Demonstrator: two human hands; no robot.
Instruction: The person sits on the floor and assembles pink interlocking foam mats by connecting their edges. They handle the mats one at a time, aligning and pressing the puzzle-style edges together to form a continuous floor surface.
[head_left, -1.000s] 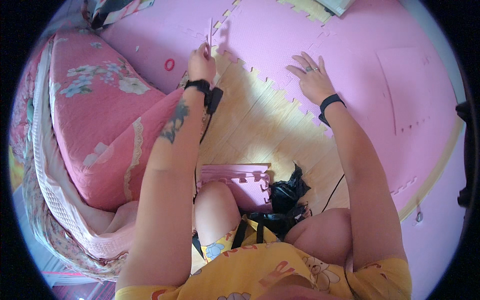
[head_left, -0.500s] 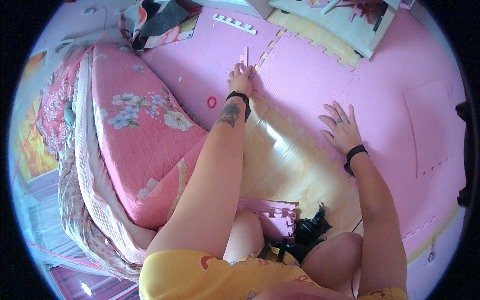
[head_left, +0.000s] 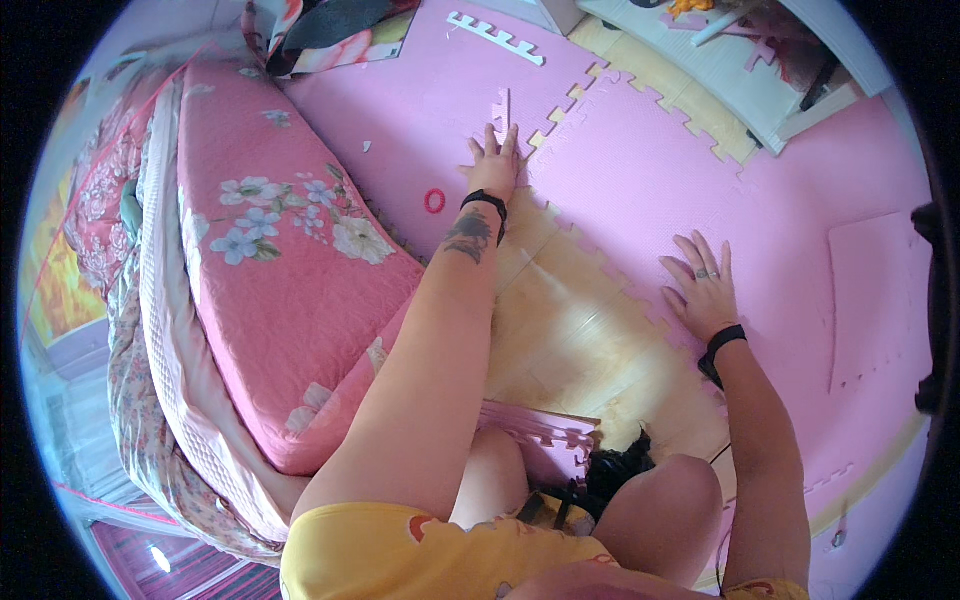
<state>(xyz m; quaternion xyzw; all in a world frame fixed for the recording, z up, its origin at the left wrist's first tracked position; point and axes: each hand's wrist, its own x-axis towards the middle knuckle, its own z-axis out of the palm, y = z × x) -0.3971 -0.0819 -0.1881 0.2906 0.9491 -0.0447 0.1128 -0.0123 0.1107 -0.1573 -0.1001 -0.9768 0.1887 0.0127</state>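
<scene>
Pink interlocking foam mats (head_left: 640,160) cover much of the floor. My left hand (head_left: 494,168) presses flat on them, fingers spread, close to a seam and a gap showing wood floor (head_left: 560,310). Just beyond its fingertips lies a narrow notched pink foam strip (head_left: 503,108); whether the fingers touch it I cannot tell. My right hand (head_left: 704,292) also rests flat with fingers apart, on the mat right of the wood gap. Neither hand holds anything. To the left of my left hand is a small red ring (head_left: 434,201).
A bed with pink floral bedding (head_left: 270,340) stands at the left. A white notched strip (head_left: 496,39) lies far ahead, near a white furniture piece (head_left: 720,70). Stacked pink foam tiles (head_left: 545,437) and a black plastic bag (head_left: 620,467) sit by my knees. Another pink tile (head_left: 875,300) lies at right.
The view has shifted slightly, so the floor things appear a little further right. My left hand's fingers are spread wider than before. My right hand stays flat on the mat.
</scene>
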